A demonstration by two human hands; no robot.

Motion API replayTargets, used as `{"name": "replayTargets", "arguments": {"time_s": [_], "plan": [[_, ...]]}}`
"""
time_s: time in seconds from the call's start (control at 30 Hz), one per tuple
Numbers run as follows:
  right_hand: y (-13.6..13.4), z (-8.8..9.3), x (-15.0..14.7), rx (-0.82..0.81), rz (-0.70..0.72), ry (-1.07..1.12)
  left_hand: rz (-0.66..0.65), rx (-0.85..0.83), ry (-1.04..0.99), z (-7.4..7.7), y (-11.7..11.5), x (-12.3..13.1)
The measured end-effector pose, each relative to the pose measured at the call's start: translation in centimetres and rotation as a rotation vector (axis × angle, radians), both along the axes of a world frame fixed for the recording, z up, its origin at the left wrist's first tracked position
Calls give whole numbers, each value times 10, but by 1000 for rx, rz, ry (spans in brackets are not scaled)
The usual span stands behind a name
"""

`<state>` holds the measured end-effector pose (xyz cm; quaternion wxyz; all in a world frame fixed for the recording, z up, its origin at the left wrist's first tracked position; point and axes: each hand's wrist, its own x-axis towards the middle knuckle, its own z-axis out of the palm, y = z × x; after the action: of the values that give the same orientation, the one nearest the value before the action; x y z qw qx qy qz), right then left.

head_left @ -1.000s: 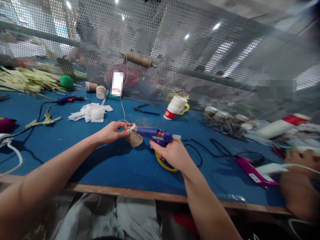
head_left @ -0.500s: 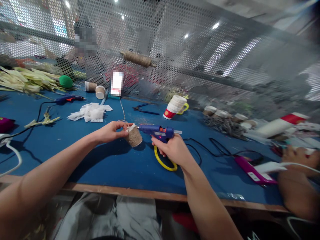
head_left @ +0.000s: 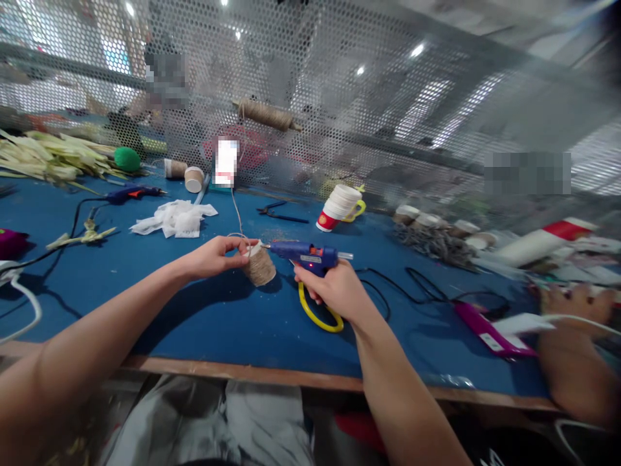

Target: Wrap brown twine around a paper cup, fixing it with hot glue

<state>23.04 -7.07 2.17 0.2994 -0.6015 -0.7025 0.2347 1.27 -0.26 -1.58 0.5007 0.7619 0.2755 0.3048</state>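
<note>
A small paper cup wrapped in twine (head_left: pixel 261 266) is tilted in the fingers of my left hand (head_left: pixel 220 255), which pinch it near its white rim. My right hand (head_left: pixel 339 288) is wrapped round the handle of a blue glue gun (head_left: pixel 305 254). The gun's nozzle points left and meets or nearly meets the cup's rim. From the cup a thin strand of twine runs up to a twine roll (head_left: pixel 266 114) on the mesh panel. Below my right hand lies a yellow scissor handle (head_left: pixel 315 312), partly hidden.
Behind are white cloth scraps (head_left: pixel 177 219), pliers (head_left: pixel 281 212) and stacked cups (head_left: pixel 339 207). A second glue gun (head_left: pixel 130 193) lies at the left. On the right are a purple power strip (head_left: pixel 495 331), black cables and another person's hand (head_left: pixel 577 307).
My hands, the wrapped cup and the glue gun hold almost the same positions. At the right edge, the other person's hand has shifted slightly.
</note>
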Motion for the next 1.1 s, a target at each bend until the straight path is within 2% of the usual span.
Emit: {"name": "replayTargets", "arguments": {"time_s": [0.7,1.1], "plan": [[2,-2,2,28,13,-61,-5,8,-1,0,0,0],[1,-2,1,-5,-10,-11,-6,-5,-10,-3,2,0]]}}
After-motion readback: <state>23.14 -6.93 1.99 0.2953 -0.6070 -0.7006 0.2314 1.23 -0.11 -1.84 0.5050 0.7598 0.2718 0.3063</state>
